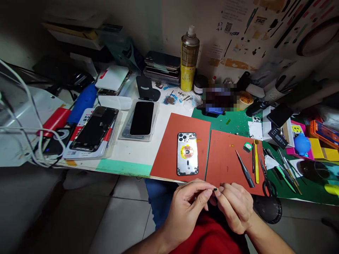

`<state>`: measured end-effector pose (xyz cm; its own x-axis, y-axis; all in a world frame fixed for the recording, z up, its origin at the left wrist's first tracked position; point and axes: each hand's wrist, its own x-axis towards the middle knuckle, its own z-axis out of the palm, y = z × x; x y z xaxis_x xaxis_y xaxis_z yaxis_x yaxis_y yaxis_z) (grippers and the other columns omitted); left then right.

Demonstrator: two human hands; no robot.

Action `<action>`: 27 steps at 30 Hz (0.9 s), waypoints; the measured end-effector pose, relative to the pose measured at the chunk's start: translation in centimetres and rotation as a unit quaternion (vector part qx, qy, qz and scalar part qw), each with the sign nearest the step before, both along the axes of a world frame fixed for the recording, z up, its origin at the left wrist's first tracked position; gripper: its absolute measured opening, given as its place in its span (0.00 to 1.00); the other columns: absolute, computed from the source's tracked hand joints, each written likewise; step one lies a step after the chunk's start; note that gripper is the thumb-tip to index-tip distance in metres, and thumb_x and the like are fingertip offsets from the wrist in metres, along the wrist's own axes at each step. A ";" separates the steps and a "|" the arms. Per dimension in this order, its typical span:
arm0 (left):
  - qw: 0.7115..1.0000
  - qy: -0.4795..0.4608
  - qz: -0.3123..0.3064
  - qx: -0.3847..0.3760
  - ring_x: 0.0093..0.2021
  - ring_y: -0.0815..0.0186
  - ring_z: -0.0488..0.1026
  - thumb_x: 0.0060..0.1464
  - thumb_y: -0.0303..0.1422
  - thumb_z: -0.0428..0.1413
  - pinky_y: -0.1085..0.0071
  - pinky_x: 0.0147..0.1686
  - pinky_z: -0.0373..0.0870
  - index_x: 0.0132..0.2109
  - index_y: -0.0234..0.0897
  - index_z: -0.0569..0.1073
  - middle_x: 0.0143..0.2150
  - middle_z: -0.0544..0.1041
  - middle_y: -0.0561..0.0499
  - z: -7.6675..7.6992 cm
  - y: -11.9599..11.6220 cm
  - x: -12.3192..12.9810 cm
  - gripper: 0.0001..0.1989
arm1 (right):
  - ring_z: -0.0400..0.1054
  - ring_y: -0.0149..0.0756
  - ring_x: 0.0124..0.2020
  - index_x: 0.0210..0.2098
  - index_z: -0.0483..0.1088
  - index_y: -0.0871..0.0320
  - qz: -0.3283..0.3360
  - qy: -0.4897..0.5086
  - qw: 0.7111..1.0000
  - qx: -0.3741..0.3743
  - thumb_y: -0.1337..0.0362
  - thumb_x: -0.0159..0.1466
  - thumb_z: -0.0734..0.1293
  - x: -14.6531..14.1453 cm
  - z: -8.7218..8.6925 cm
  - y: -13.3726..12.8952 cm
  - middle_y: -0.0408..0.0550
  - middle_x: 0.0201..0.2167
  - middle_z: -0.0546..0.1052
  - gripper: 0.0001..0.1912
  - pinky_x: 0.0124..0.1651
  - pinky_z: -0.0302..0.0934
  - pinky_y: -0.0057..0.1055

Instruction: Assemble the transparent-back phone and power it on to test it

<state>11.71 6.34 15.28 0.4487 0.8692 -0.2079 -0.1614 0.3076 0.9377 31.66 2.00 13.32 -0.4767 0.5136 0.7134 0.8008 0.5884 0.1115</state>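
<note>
Just in front of the table edge, my left hand and my right hand meet, fingertips pinched together. Between them is a small dark piece, too small to name, with a yellowish bit beside it. Beyond my hands, a phone without its back cover lies on an orange-red mat. Its metal inside and copper charging coil face up. A second orange-red mat lies to the right, holding tweezers, a yellow-handled tool and a small green-and-white piece.
Scissors hang over the front edge. At left lie a dark phone screen, a phone on a clear case and white cables. A yellow spray can stands behind. More tools and a blue blower bulb are at right.
</note>
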 end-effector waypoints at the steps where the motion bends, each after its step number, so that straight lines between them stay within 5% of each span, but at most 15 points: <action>1: 1.000 -0.003 -0.002 0.005 0.27 0.73 0.73 0.67 0.34 0.59 0.76 0.31 0.72 0.44 0.40 0.84 0.36 0.81 0.50 0.0 0.0 0.0 0.08 | 0.80 0.39 0.40 0.38 0.79 0.56 0.001 0.007 1.000 0.014 0.73 0.66 0.70 -0.1 0.1 0.2 0.48 0.35 0.82 0.07 0.36 0.76 0.34; 4: 1.000 -0.017 -0.005 0.012 0.27 0.73 0.74 0.67 0.34 0.59 0.77 0.30 0.72 0.44 0.40 0.83 0.36 0.81 0.50 -0.1 -0.1 0.0 0.07 | 0.79 0.39 0.41 0.38 0.78 0.62 0.012 0.072 0.997 0.008 0.75 0.65 0.71 -0.7 0.3 0.7 0.50 0.37 0.80 0.04 0.37 0.74 0.33; 10: 0.997 -0.004 0.031 0.077 0.32 0.69 0.80 0.68 0.30 0.59 0.75 0.33 0.78 0.51 0.40 0.82 0.37 0.81 0.50 -0.7 -0.2 0.5 0.09 | 0.76 0.36 0.37 0.49 0.73 0.59 -0.057 0.268 0.950 -0.151 0.80 0.69 0.64 -2.9 1.3 0.7 0.51 0.38 0.76 0.14 0.36 0.75 0.33; 16: 0.969 0.069 0.083 0.221 0.34 0.71 0.79 0.67 0.26 0.59 0.76 0.37 0.78 0.46 0.41 0.79 0.39 0.81 0.53 -1.6 0.2 0.7 0.06 | 0.71 0.32 0.33 0.41 0.72 0.53 -0.068 0.510 0.776 -0.365 0.73 0.73 0.64 -5.2 2.5 0.6 0.44 0.35 0.72 0.09 0.34 0.70 0.27; 18: 0.963 0.088 0.077 0.244 0.35 0.71 0.78 0.68 0.26 0.58 0.76 0.37 0.76 0.45 0.40 0.76 0.37 0.79 0.53 -1.7 0.5 0.7 0.05 | 0.71 0.31 0.33 0.41 0.72 0.52 -0.070 0.538 0.741 -0.396 0.71 0.74 0.64 -5.5 2.8 0.6 0.43 0.34 0.72 0.08 0.35 0.70 0.27; 20: 0.955 0.120 0.064 0.262 0.36 0.70 0.76 0.70 0.26 0.55 0.76 0.36 0.74 0.43 0.40 0.74 0.37 0.77 0.53 -1.7 0.8 0.5 0.05 | 0.72 0.32 0.34 0.42 0.73 0.52 -0.077 0.517 0.748 -0.408 0.71 0.74 0.65 -5.4 2.9 0.6 0.43 0.35 0.73 0.08 0.37 0.69 0.27; 24: 0.925 0.210 0.013 0.317 0.37 0.68 0.75 0.73 0.27 0.49 0.73 0.38 0.71 0.44 0.40 0.70 0.38 0.76 0.52 -1.4 1.1 -0.3 0.08 | 0.72 0.34 0.41 0.50 0.72 0.54 -0.057 0.387 0.830 -0.398 0.76 0.73 0.64 -4.2 2.9 0.6 0.48 0.41 0.75 0.12 0.44 0.68 0.30; 27: 0.899 0.267 -0.046 0.343 0.36 0.67 0.74 0.74 0.27 0.46 0.71 0.36 0.68 0.45 0.40 0.68 0.40 0.76 0.51 -0.9 1.1 -1.1 0.08 | 0.71 0.35 0.42 0.53 0.69 0.55 -0.016 0.311 0.854 -0.417 0.77 0.72 0.64 -3.1 3.0 0.9 0.49 0.42 0.74 0.14 0.45 0.67 0.31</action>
